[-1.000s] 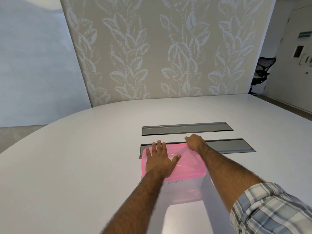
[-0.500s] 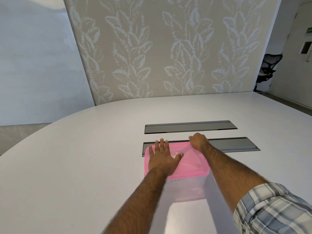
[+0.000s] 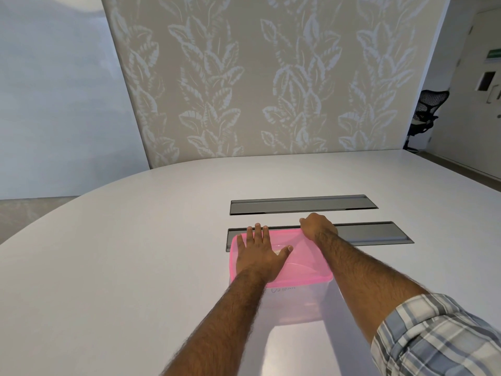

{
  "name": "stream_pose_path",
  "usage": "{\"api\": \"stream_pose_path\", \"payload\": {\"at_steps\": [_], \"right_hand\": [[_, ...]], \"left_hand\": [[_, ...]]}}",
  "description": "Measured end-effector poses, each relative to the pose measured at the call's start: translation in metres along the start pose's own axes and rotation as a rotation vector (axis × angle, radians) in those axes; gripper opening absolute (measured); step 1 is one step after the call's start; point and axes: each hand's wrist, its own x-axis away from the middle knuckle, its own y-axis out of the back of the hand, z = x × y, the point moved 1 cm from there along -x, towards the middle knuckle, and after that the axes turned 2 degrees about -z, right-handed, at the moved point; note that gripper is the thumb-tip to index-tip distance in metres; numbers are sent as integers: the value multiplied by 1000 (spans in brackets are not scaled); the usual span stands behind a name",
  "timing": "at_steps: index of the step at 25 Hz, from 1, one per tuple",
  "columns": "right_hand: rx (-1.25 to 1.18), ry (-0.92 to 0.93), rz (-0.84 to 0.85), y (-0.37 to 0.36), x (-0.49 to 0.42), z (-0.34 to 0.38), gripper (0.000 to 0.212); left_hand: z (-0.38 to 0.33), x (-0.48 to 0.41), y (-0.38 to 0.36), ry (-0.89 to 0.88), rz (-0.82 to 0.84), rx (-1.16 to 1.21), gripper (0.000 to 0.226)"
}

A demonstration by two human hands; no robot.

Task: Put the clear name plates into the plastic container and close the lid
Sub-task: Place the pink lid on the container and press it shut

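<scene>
A clear plastic container [image 3: 295, 302] stands on the white table [image 3: 135, 253] with its translucent pink lid [image 3: 306, 261] lying on top. My left hand [image 3: 257, 253] rests flat on the lid's left half, fingers spread and reaching the far edge. My right hand [image 3: 317, 226] is curled over the lid's far right corner, fingers bent down on the rim. What is inside the container is too faint to make out through the walls.
Two grey recessed cable trays run across the table: one [image 3: 301, 204] farther back, the other [image 3: 379, 232] just behind the container. A patterned wall stands beyond the table. A black office chair [image 3: 423, 112] is at the far right.
Both hands stay on the lid in nearly the same places. The camera has shifted slightly; nothing else has visibly moved.
</scene>
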Motion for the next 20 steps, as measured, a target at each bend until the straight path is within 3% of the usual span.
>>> {"api": "stream_pose_path", "payload": {"at_steps": [11,20], "right_hand": [[-23,7,37,0,-5,7,70],[19,50,107,-6,-13,8,39]], "left_hand": [[0,-2,-1,9,-4,-4,95],[1,-2,-1,8,5,-22,94]]}}
